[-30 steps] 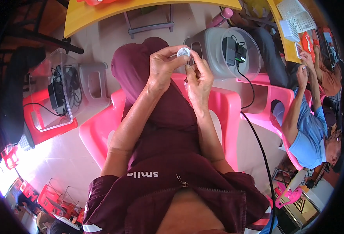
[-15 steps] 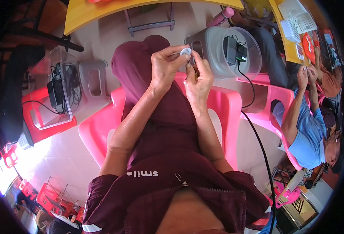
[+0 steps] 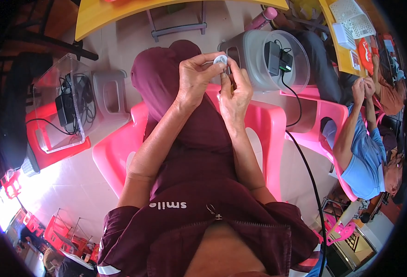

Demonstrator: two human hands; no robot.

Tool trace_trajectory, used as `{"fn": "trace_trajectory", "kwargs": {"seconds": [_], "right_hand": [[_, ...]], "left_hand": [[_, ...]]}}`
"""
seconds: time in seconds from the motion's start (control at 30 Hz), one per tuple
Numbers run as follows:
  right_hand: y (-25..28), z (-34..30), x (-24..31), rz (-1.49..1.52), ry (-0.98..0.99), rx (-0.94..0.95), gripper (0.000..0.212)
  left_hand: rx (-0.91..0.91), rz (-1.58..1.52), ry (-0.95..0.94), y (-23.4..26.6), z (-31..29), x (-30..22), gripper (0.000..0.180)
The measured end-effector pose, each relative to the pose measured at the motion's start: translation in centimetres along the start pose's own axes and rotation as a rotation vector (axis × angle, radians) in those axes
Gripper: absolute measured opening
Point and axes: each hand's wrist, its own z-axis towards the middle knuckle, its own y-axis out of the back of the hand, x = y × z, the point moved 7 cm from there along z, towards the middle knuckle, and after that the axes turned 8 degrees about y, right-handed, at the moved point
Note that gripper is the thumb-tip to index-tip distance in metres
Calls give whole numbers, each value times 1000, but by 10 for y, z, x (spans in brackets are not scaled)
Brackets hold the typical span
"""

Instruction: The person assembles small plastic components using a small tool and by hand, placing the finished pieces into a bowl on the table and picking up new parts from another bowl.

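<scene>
Above my lap, a small round white disc [image 3: 220,59] with a greyish middle is pinched between the thumb and index finger of my left hand [image 3: 193,82]. Close on its right is my right hand [image 3: 236,94], its index fingertip at the disc's edge. Thumb and fingers of that hand are closed around something thin, mostly hidden; a dark sliver shows by the thumb tip and a bit of yellow lies behind it. Both hands are held over my dark red trousers [image 3: 159,69].
Ahead is a yellow table edge [image 3: 180,5]. A clear round tub [image 3: 300,55] with black adapters stands at right, its black cable [image 3: 310,171] running past my chair. A clear box [image 3: 51,108] with cables sits left on a red stool. A person in blue [image 3: 362,157] sits at right.
My hands and the disc stay almost in place, with only a tiny shift of the fingers. At right, the other person's hands have moved slightly.
</scene>
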Motion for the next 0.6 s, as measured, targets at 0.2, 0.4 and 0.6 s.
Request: {"fn": "trace_trajectory", "kwargs": {"seconds": [0.2,0.4,0.6], "right_hand": [[2,-2,0,52,7,-84,36],[7,1,2,64,73,-137,30],[13,2,10,14,173,-161,25]], "left_hand": [[12,-163,122,-1,0,0,25],[70,-270,205,-1,4,7,30],[121,-322,209,-5,4,5,29]]}}
